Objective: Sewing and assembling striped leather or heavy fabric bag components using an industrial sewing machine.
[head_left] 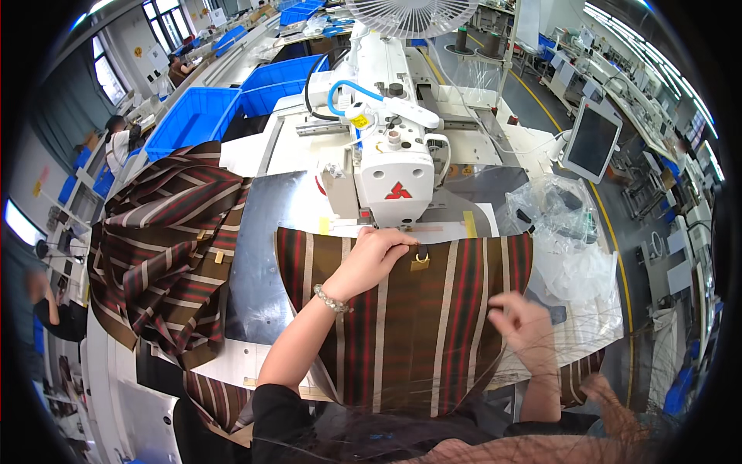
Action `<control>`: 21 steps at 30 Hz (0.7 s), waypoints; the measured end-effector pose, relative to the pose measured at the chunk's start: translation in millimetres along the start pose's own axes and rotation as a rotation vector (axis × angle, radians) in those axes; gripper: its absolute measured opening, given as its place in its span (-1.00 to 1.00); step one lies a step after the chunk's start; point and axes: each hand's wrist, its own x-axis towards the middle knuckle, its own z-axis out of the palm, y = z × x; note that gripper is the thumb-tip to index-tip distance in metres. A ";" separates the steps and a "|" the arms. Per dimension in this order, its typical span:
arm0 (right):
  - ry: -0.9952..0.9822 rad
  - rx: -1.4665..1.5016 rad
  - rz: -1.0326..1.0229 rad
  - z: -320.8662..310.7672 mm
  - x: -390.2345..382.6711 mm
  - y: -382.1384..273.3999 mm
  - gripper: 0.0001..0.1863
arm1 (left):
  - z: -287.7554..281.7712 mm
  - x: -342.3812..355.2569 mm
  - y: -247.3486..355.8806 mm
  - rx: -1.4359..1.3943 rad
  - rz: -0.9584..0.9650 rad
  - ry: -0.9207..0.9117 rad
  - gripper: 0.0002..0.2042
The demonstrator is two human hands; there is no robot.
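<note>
My left hand, with a beaded bracelet at the wrist, pinches the upper edge of a brown striped fabric panel, just left of a small gold fitting on a dark tab. My right hand is over the panel's right side, blurred, its loosely curled fingers apart with nothing visible between them. The panel lies before a white sewing machine head, on a metal plate. At the left, a crumpled heap of matching striped fabric carries small gold fittings.
Two blue bins stand at the back left. A screen and crumpled clear plastic are on the right. A white fan is overhead. Several co-workers sit along the left, beside other benches. An aisle with a yellow line runs at the right.
</note>
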 end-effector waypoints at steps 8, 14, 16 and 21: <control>-0.796 0.109 0.007 41.6 -65.4 51.0 -0.50 | 19.9 -3.1 -36.2 -0.019 -0.224 -0.082 -0.78; -0.608 0.038 0.135 63.7 -103.2 52.5 -0.48 | 24.2 -18.2 -56.2 0.613 -0.089 -0.012 -0.68; -0.532 -0.038 0.260 60.3 -104.5 43.7 -0.49 | 1.9 -35.7 -74.1 0.740 -0.221 -0.149 -0.59; -0.378 0.109 0.276 56.3 -125.6 42.2 -0.64 | -90.4 -106.7 -103.7 0.810 -0.442 -0.184 -0.73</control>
